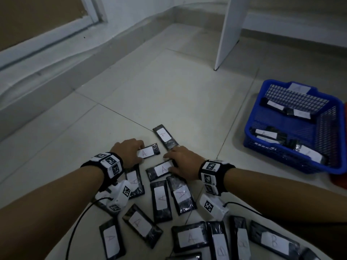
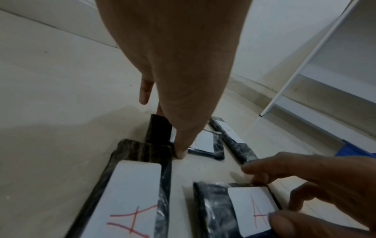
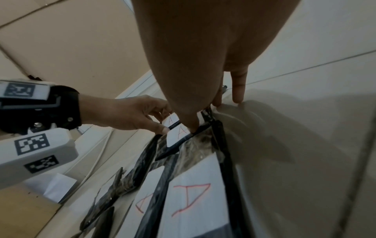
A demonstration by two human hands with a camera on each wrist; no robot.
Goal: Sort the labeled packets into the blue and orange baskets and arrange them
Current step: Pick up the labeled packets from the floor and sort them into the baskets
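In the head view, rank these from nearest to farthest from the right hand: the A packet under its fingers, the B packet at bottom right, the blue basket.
1. A packet, under the right hand, touching its fingers.
2. B packet, on the floor near the bottom right.
3. Blue basket, far right.

orange basket [image 1: 345, 147] cut off by the head view's right edge — only a sliver shows; labels on packets in the blue basket [image 1: 293, 145] too faint to read; left hand [image 1: 129, 153] covers its packet's [image 1: 148, 152] near end — grip unclear
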